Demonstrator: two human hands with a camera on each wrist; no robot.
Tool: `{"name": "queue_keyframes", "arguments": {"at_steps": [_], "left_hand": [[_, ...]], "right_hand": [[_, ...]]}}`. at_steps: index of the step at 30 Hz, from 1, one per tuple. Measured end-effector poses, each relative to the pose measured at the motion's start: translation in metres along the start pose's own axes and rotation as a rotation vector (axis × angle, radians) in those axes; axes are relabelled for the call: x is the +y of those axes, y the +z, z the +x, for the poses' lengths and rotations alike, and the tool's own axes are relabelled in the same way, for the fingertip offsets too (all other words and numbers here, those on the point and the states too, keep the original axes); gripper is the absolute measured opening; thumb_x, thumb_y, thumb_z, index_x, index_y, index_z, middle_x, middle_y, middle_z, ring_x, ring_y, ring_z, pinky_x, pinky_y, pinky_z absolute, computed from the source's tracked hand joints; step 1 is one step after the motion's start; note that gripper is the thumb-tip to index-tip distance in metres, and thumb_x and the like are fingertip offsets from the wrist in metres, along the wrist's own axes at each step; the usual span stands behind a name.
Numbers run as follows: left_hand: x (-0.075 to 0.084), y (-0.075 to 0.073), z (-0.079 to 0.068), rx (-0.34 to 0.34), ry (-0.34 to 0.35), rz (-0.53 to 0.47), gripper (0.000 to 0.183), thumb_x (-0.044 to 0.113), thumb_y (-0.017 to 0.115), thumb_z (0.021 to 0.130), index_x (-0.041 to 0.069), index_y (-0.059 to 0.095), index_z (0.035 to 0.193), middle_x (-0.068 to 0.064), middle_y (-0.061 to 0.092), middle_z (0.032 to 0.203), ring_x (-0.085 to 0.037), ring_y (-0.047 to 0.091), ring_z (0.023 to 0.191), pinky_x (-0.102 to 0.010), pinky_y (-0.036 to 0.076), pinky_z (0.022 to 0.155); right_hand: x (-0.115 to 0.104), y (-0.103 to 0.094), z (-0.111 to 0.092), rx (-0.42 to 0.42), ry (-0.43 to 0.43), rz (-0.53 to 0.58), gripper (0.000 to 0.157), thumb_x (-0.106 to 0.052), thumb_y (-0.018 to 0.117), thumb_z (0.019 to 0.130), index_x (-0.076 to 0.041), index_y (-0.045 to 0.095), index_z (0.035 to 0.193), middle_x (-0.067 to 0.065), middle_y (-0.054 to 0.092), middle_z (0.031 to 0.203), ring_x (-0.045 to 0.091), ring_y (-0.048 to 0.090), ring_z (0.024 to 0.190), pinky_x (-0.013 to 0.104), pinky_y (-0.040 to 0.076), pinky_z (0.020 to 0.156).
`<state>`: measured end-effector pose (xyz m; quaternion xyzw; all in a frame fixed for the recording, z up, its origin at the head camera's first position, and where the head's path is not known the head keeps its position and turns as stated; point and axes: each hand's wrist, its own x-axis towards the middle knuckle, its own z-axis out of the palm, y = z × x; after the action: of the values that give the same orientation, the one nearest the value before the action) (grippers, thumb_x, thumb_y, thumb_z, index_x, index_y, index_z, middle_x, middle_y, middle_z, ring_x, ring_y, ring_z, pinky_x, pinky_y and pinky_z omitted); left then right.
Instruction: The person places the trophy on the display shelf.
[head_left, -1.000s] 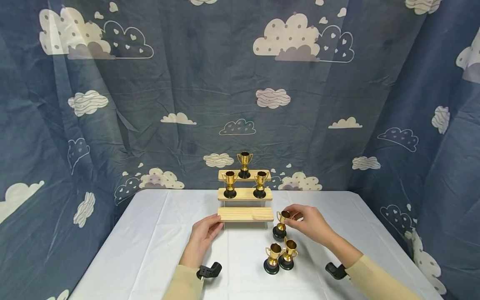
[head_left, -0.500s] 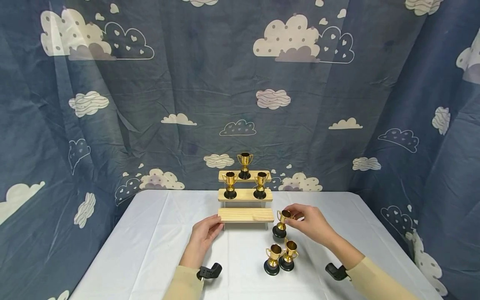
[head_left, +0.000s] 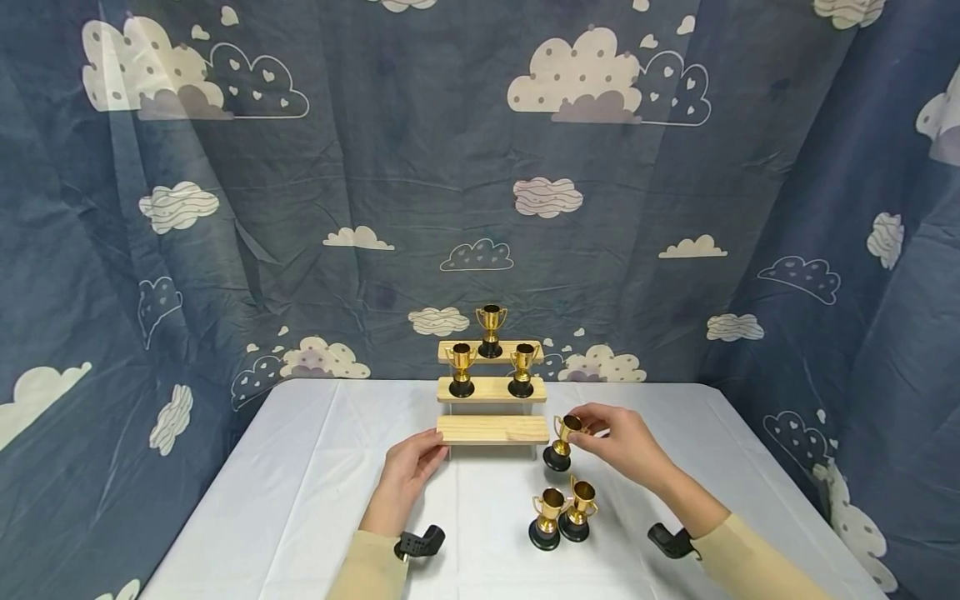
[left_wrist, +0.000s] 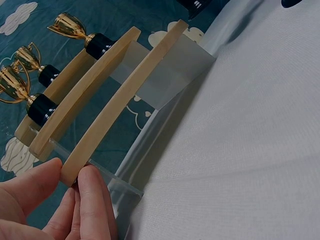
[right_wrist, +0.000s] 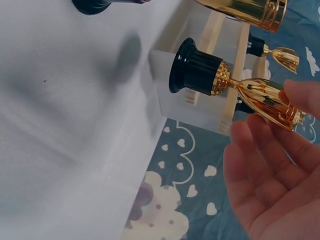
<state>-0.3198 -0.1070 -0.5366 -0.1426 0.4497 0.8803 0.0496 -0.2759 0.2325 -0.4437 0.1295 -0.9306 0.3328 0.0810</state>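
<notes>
My right hand (head_left: 621, 442) pinches a small gold trophy cup (right_wrist: 260, 95) by its upper part. Its black base is raised off the white table, right of the wooden display stand (head_left: 492, 430). In the left wrist view, my left hand (left_wrist: 65, 205) grips the left end of the stand's lowest shelf (left_wrist: 125, 102) between thumb and fingers. One trophy (head_left: 491, 330) stands on the top shelf, and two more, a left trophy (head_left: 461, 370) and a right trophy (head_left: 522, 370), stand on the middle shelf. The lowest shelf bears nothing.
Two more trophies, a front one (head_left: 548, 518) and one beside it (head_left: 580, 510), stand close together on the white tablecloth (head_left: 300, 500), nearer than the held cup. Behind the table hangs a blue cloud-patterned curtain (head_left: 420, 192). Clear supports (left_wrist: 175, 70) carry the shelves.
The trophy in my right hand has shifted slightly up and to the left, toward the stand. My left hand keeps its grip on the lowest shelf, and the other trophies stay put.
</notes>
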Motion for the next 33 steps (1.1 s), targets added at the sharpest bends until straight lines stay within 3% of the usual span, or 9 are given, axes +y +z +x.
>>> {"name": "queue_keyframes", "arguments": {"at_steps": [15, 33], "left_hand": [[0.001, 0.0, 0.0, 0.004, -0.025, 0.001, 0.052, -0.009, 0.073, 0.085, -0.013, 0.054, 0.134, -0.018, 0.07, 0.101, -0.019, 0.071, 0.088, -0.03, 0.059, 0.089], [0.0, 0.0, 0.001, 0.01, -0.009, 0.002, 0.048, -0.01, 0.072, 0.085, -0.014, 0.057, 0.13, -0.016, 0.071, 0.098, -0.019, 0.07, 0.085, -0.029, 0.06, 0.086]], "right_hand": [[-0.016, 0.0, 0.006, 0.015, -0.032, 0.022, 0.034, -0.033, 0.079, 0.089, -0.021, 0.071, 0.119, -0.007, 0.071, 0.102, 0.015, 0.067, 0.092, 0.032, 0.059, 0.073], [-0.043, -0.002, 0.019, 0.015, -0.103, 0.071, 0.037, -0.032, 0.079, 0.089, -0.021, 0.069, 0.122, -0.009, 0.07, 0.104, 0.011, 0.066, 0.092, 0.029, 0.06, 0.078]]}}
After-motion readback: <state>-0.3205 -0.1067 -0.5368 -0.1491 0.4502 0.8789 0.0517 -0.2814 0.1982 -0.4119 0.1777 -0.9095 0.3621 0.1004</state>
